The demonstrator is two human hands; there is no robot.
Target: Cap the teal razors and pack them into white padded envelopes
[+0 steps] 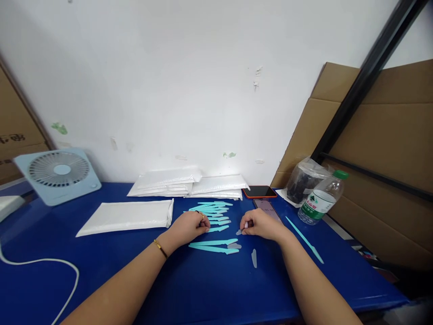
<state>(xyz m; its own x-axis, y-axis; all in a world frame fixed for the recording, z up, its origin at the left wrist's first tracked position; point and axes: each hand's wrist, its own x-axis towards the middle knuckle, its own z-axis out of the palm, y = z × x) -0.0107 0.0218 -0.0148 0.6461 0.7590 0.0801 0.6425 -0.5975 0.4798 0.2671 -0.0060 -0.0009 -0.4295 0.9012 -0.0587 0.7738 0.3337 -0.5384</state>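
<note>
My left hand [189,228] is closed on the handle of a turquoise eyebrow razor [219,229], whose head points right. A translucent blade cover [238,232] is pinched in the fingertips of my right hand [262,223], a short way from that razor's head. Several more turquoise razors [218,210] lie in a row behind my left hand. Nearer to me, two razors [213,248] form a narrow V, with a clear cover [234,246] at their heads. Another loose cover [254,258] rests below my right hand. A single razor [306,240] lies right of my right forearm.
White packets [162,183] are stacked against the wall, and one packet [128,215] lies at left. A light blue fan [61,176] and white cable [76,275] are further left. Two phones [260,192], a bagged dark object [302,180] and a plastic bottle [320,201] stand behind right.
</note>
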